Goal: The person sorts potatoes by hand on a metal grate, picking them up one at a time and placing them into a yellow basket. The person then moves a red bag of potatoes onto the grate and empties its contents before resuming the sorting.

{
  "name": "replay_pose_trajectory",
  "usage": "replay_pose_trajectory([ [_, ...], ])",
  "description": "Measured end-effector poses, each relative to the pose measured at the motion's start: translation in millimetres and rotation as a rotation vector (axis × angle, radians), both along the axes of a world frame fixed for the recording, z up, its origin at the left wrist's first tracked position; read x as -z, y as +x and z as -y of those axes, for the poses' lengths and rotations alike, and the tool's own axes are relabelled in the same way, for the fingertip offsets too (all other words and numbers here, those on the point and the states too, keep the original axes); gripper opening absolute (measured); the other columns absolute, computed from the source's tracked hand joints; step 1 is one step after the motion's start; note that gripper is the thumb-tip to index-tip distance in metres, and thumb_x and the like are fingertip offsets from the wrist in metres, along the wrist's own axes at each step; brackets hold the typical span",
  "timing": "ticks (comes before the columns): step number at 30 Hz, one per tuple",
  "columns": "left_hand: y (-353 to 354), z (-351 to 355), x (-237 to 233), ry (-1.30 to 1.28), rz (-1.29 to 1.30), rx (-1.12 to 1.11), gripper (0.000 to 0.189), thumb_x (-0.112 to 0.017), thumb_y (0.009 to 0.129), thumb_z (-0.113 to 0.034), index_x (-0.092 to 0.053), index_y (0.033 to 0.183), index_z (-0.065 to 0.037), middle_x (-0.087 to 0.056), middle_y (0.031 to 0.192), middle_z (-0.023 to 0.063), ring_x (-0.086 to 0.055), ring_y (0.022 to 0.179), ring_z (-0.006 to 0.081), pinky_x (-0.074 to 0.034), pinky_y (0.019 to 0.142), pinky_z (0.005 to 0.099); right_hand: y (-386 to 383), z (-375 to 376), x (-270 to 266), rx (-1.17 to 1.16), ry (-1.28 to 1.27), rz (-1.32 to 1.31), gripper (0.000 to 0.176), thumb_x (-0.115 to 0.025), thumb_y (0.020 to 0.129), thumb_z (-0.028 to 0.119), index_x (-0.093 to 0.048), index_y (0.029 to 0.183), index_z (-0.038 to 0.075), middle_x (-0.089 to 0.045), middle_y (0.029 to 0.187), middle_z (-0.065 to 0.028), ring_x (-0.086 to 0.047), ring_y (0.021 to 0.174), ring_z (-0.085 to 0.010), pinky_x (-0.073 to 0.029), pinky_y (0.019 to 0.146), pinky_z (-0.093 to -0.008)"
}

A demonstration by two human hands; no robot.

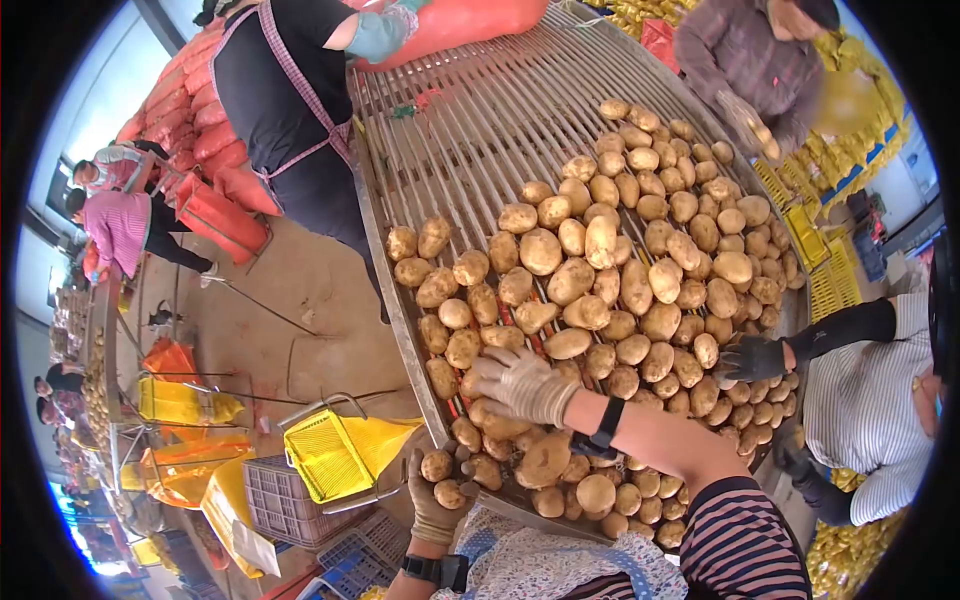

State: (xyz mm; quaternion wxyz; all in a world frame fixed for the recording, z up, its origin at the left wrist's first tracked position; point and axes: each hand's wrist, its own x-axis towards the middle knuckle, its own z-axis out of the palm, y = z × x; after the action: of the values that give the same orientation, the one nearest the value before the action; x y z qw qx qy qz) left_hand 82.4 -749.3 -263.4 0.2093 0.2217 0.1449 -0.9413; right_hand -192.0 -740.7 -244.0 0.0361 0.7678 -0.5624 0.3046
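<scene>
Many brown, soil-marked potatoes (600, 240) lie spread over the sloping metal bar rack (440, 130). My left hand (430, 515), in a grey-beige glove, is at the rack's lower left corner. Two small potatoes (437, 465) rest in its curled fingers. My right hand (525, 388), in a striped light glove, reaches across the heap. Its fingers are stretched out over potatoes near the left rail, and the palm side is hidden. A large potato (544, 460) lies just below that wrist.
At the far end, a person's gloved hand (385, 30) touches a red sack (460, 25). On the right, co-workers' gloved hands (750, 358) are at the rack. A yellow basket (345, 450) and a purple crate (290, 500) stand left of the rack.
</scene>
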Motion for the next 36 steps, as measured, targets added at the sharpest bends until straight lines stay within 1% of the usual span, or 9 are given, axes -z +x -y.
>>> replay_pose_trajectory([
  [4,13,42,0,0.041,-0.078,0.019,0.064,-0.052,0.093,-0.062,-0.065,0.118,-0.005,-0.07,0.11,0.0135,-0.067,0.091,0.0304,-0.055,0.067,0.0409,-5,-17,-27,-0.022,0.271,-0.153,0.028,-0.061,0.09,0.03,-0.073,0.077,0.008,-0.066,0.086,-0.011,-0.063,0.085,-0.0275,-0.051,0.076,-0.0465],
  [7,28,78,7,0.059,-0.018,0.058,0.057,-0.05,0.096,-0.057,-0.065,0.113,-0.005,-0.069,0.105,0.0138,-0.067,0.084,0.0306,-0.056,0.065,0.0443,-2,-7,-62,0.136,1.284,-0.379,0.027,-0.068,0.084,0.032,-0.073,0.086,0.006,-0.069,0.103,-0.0091,-0.064,0.089,-0.0245,-0.049,0.077,-0.0441],
  [13,54,130,25,0.041,-0.074,0.117,0.046,-0.046,0.1,-0.048,-0.063,0.113,-0.007,-0.068,0.1,0.0132,-0.067,0.081,0.0298,-0.057,0.064,0.047,49,65,-12,0.138,0.498,-0.316,0.059,-0.068,0.087,0.035,-0.051,0.139,0.011,-0.049,0.144,-0.015,-0.05,0.129,-0.0317,-0.042,0.107,-0.0466],
  [17,69,154,6,0.07,0.01,0.135,0.043,-0.049,0.098,-0.048,-0.064,0.113,-0.011,-0.069,0.097,0.0105,-0.067,0.076,0.0272,-0.055,0.061,0.0436,34,39,-13,0.154,0.83,-0.223,0.072,-0.072,0.085,0.037,-0.042,0.149,0.021,-0.031,0.159,-0.0148,-0.027,0.148,-0.0353,-0.022,0.124,-0.0466],
  [22,106,163,25,0.041,0.064,0.109,0.042,-0.051,0.097,-0.047,-0.064,0.114,-0.011,-0.07,0.098,0.0081,-0.068,0.077,0.025,-0.057,0.063,0.0399,-16,-45,-55,0.179,0.745,-0.577,0.06,-0.074,0.079,0.028,-0.053,0.133,0.016,-0.056,0.133,-0.0125,-0.052,0.125,-0.0337,-0.042,0.101,-0.0472],
  [28,102,156,46,0.083,0.052,0.169,0.045,-0.047,0.099,-0.048,-0.064,0.112,-0.009,-0.072,0.097,0.0099,-0.07,0.076,0.0269,-0.058,0.06,0.042,66,-26,-76,0.305,1.004,-0.356,0.044,-0.077,0.072,0.023,-0.06,0.112,0.018,-0.061,0.11,-0.0077,-0.054,0.116,-0.0276,-0.04,0.102,-0.0514],
  [32,78,153,43,-0.011,-0.01,0.265,0.044,-0.049,0.099,-0.048,-0.065,0.113,-0.01,-0.071,0.102,0.0106,-0.07,0.084,0.0261,-0.057,0.059,0.039,66,-56,-57,0.09,0.592,-0.361,0.042,-0.077,0.069,0.03,-0.065,0.106,0.012,-0.064,0.093,-0.0072,-0.061,0.1,-0.0264,-0.041,0.1,-0.0497],
  [34,67,152,35,-0.001,-0.118,0.295,0.045,-0.049,0.099,-0.048,-0.064,0.115,-0.009,-0.071,0.103,0.0118,-0.07,0.087,0.0275,-0.058,0.062,0.0409,51,-69,-59,0.278,1.147,-0.467,0.048,-0.074,0.071,0.027,-0.06,0.115,0.012,-0.062,0.099,-0.0066,-0.061,0.097,-0.0246,-0.042,0.094,-0.0493],
  [36,54,147,38,0.085,-0.188,0.298,0.047,-0.05,0.098,-0.048,-0.065,0.116,-0.006,-0.071,0.105,0.0143,-0.07,0.091,0.0301,-0.059,0.071,0.0453,49,-66,-57,0.297,1.135,-0.482,0.045,-0.07,0.074,0.022,-0.057,0.116,0.01,-0.061,0.102,-0.008,-0.062,0.089,-0.0258,-0.046,0.086,-0.0464],
])
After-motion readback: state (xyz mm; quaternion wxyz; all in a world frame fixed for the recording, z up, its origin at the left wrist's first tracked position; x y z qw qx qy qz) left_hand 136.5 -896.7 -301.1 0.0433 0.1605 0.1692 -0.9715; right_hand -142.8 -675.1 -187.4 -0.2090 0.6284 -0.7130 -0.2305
